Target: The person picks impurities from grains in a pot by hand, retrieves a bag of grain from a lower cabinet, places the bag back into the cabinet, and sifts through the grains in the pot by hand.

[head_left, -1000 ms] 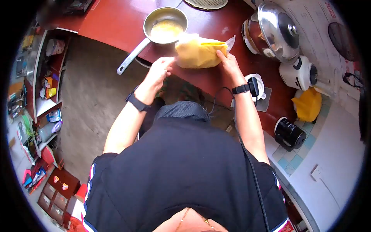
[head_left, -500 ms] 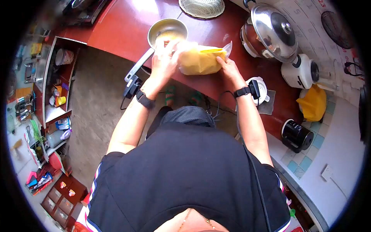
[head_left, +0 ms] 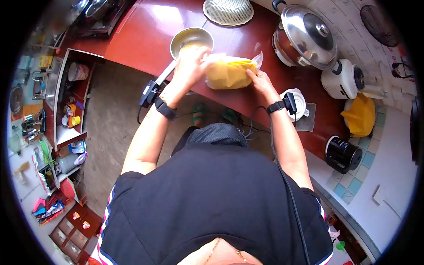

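Note:
A small pan (head_left: 180, 38) with yellowish contents stands near the front edge of the red table (head_left: 145, 37). Over the pan's near side is my left hand (head_left: 191, 64), its fingers pointing toward the bag; whether they hold anything is too blurred to tell. The pan's handle (head_left: 165, 73) passes partly behind that hand. My right hand (head_left: 260, 80) grips the right end of a clear plastic bag with yellow contents (head_left: 227, 76), thumb on top. The bag's left end lies close beside my left fingertips.
A woven white basket (head_left: 228, 11) is at the back. To the right stand a large lidded pot (head_left: 307, 37), a white appliance (head_left: 340, 80), a white lid-like item (head_left: 297, 104), a yellow bag (head_left: 358, 115) and a black kettle (head_left: 343, 154). Shelves (head_left: 70, 99) are at left.
My left hand has moved from below the pan up over its near side. The bag stays in my right hand. The whole view has shifted slightly.

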The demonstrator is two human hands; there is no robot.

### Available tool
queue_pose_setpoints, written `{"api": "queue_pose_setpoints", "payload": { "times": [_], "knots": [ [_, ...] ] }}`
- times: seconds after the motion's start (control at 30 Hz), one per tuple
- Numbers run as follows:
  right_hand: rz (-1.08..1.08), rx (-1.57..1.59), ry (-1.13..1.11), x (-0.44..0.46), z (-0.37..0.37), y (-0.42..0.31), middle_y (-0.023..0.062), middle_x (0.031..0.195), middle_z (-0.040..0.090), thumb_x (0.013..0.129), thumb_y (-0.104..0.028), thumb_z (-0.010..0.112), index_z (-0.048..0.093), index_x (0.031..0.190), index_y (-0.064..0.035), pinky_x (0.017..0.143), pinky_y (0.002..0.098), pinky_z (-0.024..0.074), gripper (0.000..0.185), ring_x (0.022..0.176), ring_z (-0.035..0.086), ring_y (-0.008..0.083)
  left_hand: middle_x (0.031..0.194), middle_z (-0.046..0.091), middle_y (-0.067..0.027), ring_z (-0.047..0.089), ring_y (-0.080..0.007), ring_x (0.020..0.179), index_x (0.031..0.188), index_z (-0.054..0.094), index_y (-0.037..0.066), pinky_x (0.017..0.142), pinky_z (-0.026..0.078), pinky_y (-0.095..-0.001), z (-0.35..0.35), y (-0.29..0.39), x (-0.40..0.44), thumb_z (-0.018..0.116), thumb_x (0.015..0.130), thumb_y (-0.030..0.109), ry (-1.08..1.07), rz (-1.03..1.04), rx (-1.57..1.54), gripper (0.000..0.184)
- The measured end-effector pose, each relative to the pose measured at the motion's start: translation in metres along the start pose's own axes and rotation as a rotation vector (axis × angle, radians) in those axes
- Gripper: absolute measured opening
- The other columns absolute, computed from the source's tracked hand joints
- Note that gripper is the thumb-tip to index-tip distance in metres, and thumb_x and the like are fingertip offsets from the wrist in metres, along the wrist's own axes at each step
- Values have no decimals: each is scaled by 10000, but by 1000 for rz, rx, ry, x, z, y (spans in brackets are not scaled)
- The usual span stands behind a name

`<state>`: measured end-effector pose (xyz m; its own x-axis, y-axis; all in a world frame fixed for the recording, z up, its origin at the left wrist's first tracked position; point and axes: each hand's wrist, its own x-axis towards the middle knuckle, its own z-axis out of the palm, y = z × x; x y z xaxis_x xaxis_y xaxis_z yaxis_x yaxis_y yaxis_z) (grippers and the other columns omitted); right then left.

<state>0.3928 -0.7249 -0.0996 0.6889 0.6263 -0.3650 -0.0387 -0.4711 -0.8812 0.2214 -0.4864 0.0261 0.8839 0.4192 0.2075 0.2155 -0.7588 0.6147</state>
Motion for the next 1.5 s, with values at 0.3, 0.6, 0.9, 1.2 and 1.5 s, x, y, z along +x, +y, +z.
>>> {"api": "queue_pose_setpoints", "payload": {
  "times": [0.3, 0.6, 0.9, 1.2, 1.5],
  "knots": [
    [-21, -64, 12, -5, 0, -7, 170, 1089, 736, 989, -358, 628, 664, 1193, 58, 924, 357, 491, 465, 1022, 675, 235, 975, 630, -88, 655, -186, 751, 1144, 704, 96, 710, 555, -335, 14, 5, -7, 764, 880, 196, 100, -10, -67, 289],
    [6, 18, 6, -4, 1, -7, 144, 1088, 737, 995, -344, 629, 671, 1189, 53, 926, 338, 489, 444, 1008, 665, 197, 983, 661, -89, 661, -176, 760, 1136, 709, 76, 710, 558, -329, 14, 11, -12, 790, 859, 225, 80, -102, -106, 324],
    [36, 13, -24, 1, -2, -1, 70, 1162, 716, 992, -327, 660, 665, 1240, 31, 943, 302, 480, 436, 1043, 627, 130, 1025, 658, -95, 662, -164, 786, 1162, 718, 90, 749, 562, -334, 20, 9, -14, 787, 854, 209, 133, -150, -192, 337],
    [10, 5, 13, -4, -1, -6, 131, 1097, 736, 990, -358, 637, 669, 1182, 55, 912, 335, 492, 457, 1011, 661, 186, 1074, 663, -120, 660, -262, 947, 1223, 681, 66, 867, 541, -370, 21, 5, -13, 769, 862, 195, 151, -37, -163, 393],
    [47, -20, -19, 6, -3, 5, 93, 1141, 719, 996, -331, 646, 650, 1243, 47, 955, 314, 477, 451, 1044, 635, 152, 1186, 594, -171, 565, -324, 1178, 1266, 641, 58, 1026, 457, -418, 23, -8, -16, 724, 852, 166, 150, 91, -85, 436]
  ]
}}
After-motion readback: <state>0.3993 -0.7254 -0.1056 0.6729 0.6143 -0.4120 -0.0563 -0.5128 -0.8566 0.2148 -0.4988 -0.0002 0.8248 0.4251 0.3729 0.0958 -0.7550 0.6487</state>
